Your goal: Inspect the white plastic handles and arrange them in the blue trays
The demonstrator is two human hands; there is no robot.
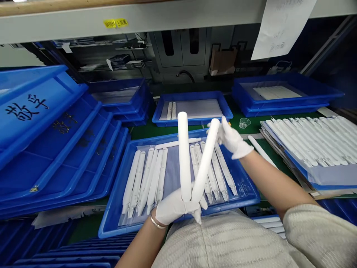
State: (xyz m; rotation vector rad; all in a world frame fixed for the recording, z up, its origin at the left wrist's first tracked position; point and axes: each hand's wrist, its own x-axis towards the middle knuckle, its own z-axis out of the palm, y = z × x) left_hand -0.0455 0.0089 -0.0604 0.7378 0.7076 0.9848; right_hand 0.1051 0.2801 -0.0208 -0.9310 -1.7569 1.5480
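My left hand (174, 208), in a white glove, is closed around the lower ends of two long white plastic pieces with rounded tips. The left piece (184, 156) stands nearly upright, and the right piece (205, 162) leans to the right, so they form a V. At the leaning piece's upper end, my gloved right hand (232, 139) grips it, with some fingers hidden behind. Below them lies a blue tray (111, 208) lined with clear sheet. Similar white pieces (145, 178) lie in it left and right, and one lies across its far side.
Stacked blue trays (55, 149) rise at the left. Another blue tray (192, 121) with two slim pieces stands behind. At right are a row of white pieces (315, 141), a loose white piece (260, 150) and a small clear cup (244, 123). A shelf beam (181, 18) crosses overhead.
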